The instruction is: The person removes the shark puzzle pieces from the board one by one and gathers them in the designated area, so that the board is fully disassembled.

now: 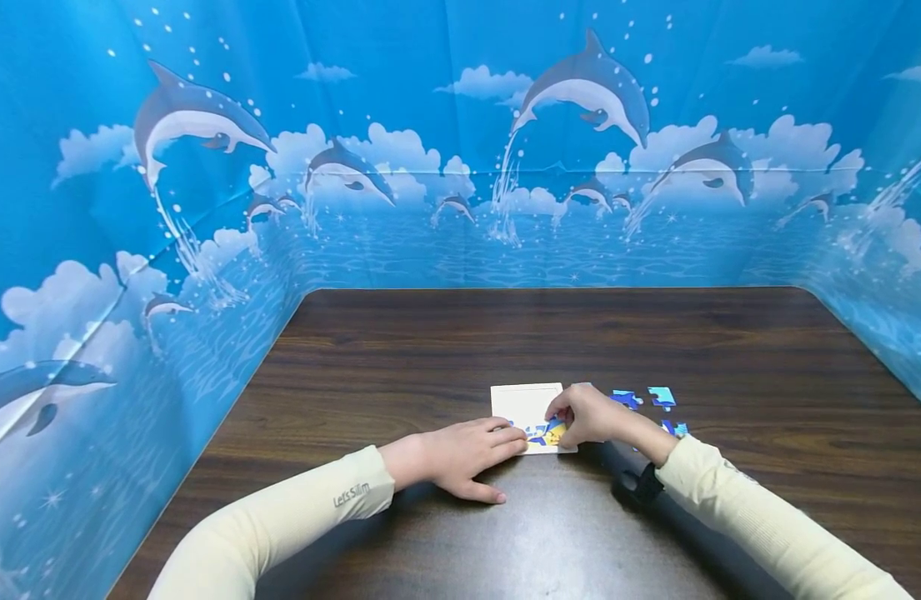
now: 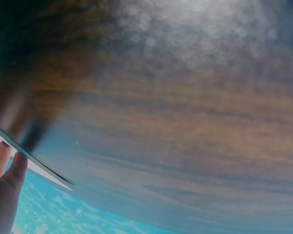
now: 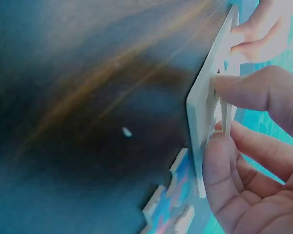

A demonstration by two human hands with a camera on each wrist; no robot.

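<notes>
A white puzzle board (image 1: 526, 402) lies on the table, its near part filled with blue and yellow jigsaw pieces (image 1: 537, 438). My left hand (image 1: 471, 454) rests with straight fingers on the board's near left side, thumb spread on the table side. Over the right side of the board, my right hand (image 1: 591, 414) pinches a puzzle piece (image 3: 228, 119) between thumb and fingers. That piece shows edge-on in the right wrist view, close to the board's surface; its picture is mostly hidden. The left wrist view catches only a few left fingers (image 2: 14, 173) against the board's edge.
Loose blue jigsaw pieces lie right of the board, among them a light blue one (image 1: 662, 397) and a darker one (image 1: 627, 399). Another piece (image 1: 680, 429) is partly behind the right wrist. A dolphin-print curtain (image 1: 460, 150) surrounds the dark wooden table (image 1: 400, 350).
</notes>
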